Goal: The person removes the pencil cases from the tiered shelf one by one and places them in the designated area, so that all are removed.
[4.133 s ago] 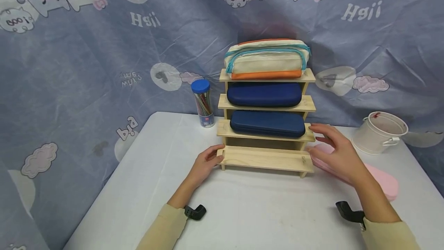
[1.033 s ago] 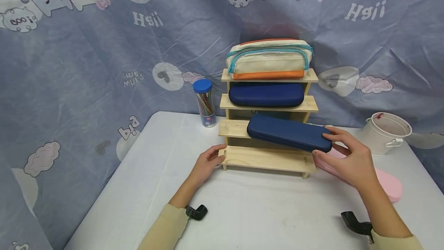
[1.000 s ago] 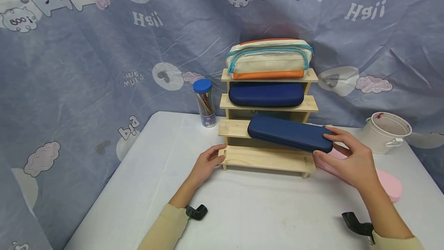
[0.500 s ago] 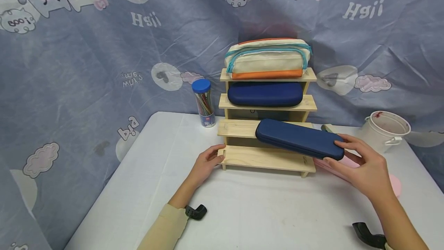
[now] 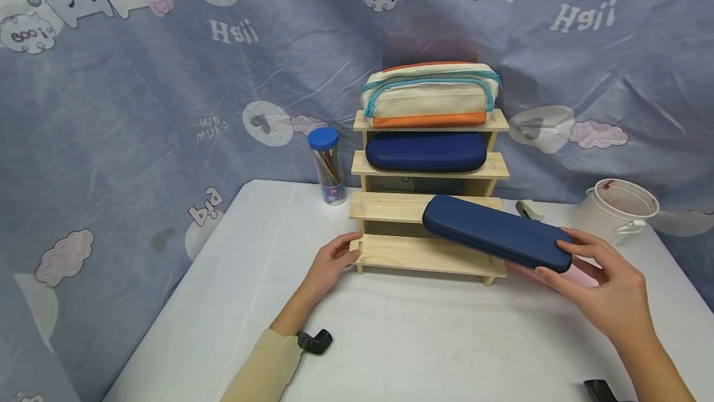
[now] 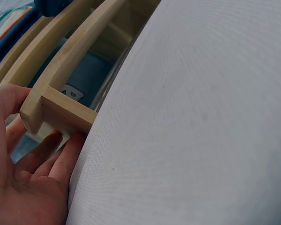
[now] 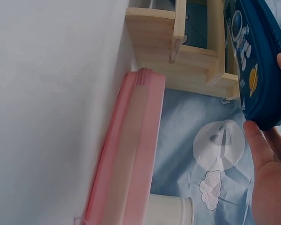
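My right hand (image 5: 619, 290) grips the right end of a dark blue zip pencil case (image 5: 496, 231), thumb below and fingers above. The case hangs tilted in front of a stepped wooden shelf rack (image 5: 424, 253), its right end lower. In the right wrist view, planet prints show on one face of the pencil case (image 7: 255, 61). My left hand (image 5: 331, 261) holds the left end of the rack's lowest shelf; the left wrist view shows its fingers round the wooden end (image 6: 61, 105). A cream pencil pouch (image 5: 432, 98) and another blue pencil case (image 5: 426, 151) lie on the top two shelves.
A pink pencil case (image 7: 131, 150) lies on the white table (image 5: 413, 340) right of the rack, partly hidden by my right hand. Behind it are a white bucket (image 5: 616, 210) and a small pale object (image 5: 528, 209). A blue-lidded pencil tube (image 5: 328, 166) stands left of the rack.
My right hand has taken the blue pencil case off the third shelf and carried it right and toward me, baring that shelf. My left hand has stayed on the rack.
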Available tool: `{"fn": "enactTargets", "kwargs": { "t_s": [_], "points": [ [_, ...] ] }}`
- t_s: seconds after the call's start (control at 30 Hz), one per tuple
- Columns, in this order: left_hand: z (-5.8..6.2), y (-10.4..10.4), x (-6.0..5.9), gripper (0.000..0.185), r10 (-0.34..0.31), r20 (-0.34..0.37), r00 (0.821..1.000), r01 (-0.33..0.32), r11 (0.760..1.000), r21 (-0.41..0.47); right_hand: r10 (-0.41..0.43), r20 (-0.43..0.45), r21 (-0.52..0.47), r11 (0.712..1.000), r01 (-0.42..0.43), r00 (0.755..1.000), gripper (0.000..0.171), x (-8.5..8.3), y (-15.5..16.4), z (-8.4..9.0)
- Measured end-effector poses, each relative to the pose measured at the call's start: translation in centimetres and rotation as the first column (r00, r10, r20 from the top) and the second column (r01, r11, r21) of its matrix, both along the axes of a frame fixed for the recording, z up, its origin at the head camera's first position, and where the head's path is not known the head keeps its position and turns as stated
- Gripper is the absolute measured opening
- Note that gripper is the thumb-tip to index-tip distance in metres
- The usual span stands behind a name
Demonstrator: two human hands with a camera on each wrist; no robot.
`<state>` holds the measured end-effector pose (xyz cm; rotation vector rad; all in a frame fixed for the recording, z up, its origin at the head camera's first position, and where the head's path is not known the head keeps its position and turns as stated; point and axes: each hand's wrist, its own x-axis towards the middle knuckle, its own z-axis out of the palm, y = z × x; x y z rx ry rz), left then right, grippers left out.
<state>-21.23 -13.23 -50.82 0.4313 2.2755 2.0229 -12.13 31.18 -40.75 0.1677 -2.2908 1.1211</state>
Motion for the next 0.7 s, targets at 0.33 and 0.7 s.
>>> {"fn": "enactTargets", "kwargs": {
  "t_s": [0.33,0.7],
  "points": [
    [0.0,0.1,-0.2,0.037,-0.003,-0.005,1.000,0.003,1.000,-0.010,-0.054,0.014,0.014,0.998,0.054,0.998,0.067,1.5,0.8,-0.1],
    [0.1,0.0,-0.2,0.038,-0.013,0.020,1.000,0.014,1.000,-0.008,-0.108,0.052,-0.039,0.993,0.110,0.993,0.066,3.6,2.0,-1.0]
  ]
}}
